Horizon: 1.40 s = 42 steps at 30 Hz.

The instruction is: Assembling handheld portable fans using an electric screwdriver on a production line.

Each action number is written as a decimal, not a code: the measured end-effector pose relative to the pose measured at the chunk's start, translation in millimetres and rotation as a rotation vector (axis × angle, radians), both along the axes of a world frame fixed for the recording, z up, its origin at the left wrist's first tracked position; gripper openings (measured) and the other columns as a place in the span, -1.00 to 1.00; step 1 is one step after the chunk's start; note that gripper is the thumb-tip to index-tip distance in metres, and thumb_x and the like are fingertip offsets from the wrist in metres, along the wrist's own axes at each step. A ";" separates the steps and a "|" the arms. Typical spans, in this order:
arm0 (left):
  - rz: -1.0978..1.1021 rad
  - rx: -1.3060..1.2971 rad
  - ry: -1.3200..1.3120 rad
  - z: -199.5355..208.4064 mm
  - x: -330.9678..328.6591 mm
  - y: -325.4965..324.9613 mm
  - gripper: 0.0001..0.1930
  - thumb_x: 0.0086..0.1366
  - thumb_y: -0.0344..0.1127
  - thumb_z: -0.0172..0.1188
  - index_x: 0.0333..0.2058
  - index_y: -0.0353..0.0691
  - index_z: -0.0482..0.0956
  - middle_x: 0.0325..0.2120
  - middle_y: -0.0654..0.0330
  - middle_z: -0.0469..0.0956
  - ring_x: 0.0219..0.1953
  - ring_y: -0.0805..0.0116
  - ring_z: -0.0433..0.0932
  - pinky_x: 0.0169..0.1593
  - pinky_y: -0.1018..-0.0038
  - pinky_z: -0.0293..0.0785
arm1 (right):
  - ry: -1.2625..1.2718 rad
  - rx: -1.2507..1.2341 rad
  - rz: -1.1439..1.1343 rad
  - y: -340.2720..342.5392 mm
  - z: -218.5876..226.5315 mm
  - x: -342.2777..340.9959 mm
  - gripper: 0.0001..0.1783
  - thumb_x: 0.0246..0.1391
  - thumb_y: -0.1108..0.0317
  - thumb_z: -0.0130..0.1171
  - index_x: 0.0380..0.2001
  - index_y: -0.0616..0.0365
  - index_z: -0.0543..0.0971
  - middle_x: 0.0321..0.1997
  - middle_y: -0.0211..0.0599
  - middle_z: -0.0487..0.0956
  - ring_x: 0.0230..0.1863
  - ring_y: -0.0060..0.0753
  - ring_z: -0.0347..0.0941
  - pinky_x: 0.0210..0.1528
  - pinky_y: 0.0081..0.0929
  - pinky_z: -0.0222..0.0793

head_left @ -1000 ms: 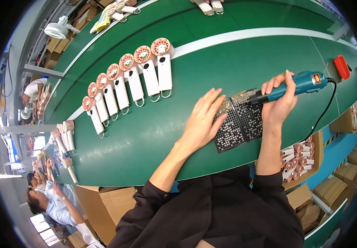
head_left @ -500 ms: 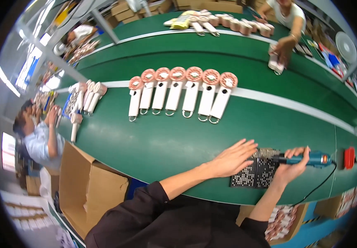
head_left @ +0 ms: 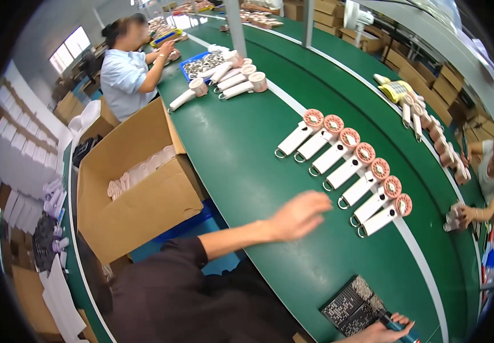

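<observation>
Two black trays (head_left: 352, 315) hold small metal pieces (head_left: 362, 287) beside the right hand (head_left: 385, 331) gripping a teal screwdriver (head_left: 391, 324), while the left hand (head_left: 301, 217) hovers, fingers outstretched.

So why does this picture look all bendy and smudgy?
Head view: the green table's edge curves and the corners go black, as fisheye lenses do; head view: the left hand is blurry, while the pink-and-white fans look sharper; head view: the window glares white.
</observation>
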<state>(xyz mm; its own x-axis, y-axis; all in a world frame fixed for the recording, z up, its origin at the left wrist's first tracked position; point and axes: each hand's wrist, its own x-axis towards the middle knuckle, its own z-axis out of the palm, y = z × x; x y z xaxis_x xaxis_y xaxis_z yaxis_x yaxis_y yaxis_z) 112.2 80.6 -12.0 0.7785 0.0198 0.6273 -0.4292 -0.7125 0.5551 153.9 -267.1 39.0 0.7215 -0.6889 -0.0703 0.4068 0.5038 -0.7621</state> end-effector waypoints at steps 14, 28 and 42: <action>0.882 0.390 0.163 -8.9 15.2 352.0 -0.36 0.10 -0.20 0.24 0.08 -0.36 0.20 0.04 -0.21 0.24 0.10 -0.11 0.25 0.17 0.20 0.20 | -0.049 -0.097 -0.206 10.4 8.6 9.1 -0.70 -0.02 0.28 0.14 -0.74 -0.03 0.34 -0.75 -0.50 0.24 -0.75 -0.54 0.12 -0.68 -0.56 0.02; 0.903 0.502 0.427 -10.8 80.3 422.5 -0.26 -0.02 0.30 0.18 0.11 0.13 0.27 0.00 -0.13 0.20 0.09 -0.16 0.17 0.11 -0.10 0.09 | -0.037 -0.215 -0.246 25.6 18.5 2.0 -0.65 0.00 0.28 0.12 -0.77 -0.07 0.26 -0.75 -0.56 0.18 -0.75 -0.58 0.09 -0.71 -0.60 -0.04; 0.726 0.462 0.387 -8.2 15.3 334.4 -0.39 0.06 0.12 0.20 0.03 -0.11 0.41 -0.04 -0.12 0.27 0.00 -0.07 0.27 0.06 0.14 0.20 | -0.062 -0.211 -0.219 20.5 20.5 5.9 -0.73 -0.01 0.28 0.14 -0.70 0.02 0.36 -0.72 -0.49 0.26 -0.72 -0.53 0.17 -0.71 -0.59 0.05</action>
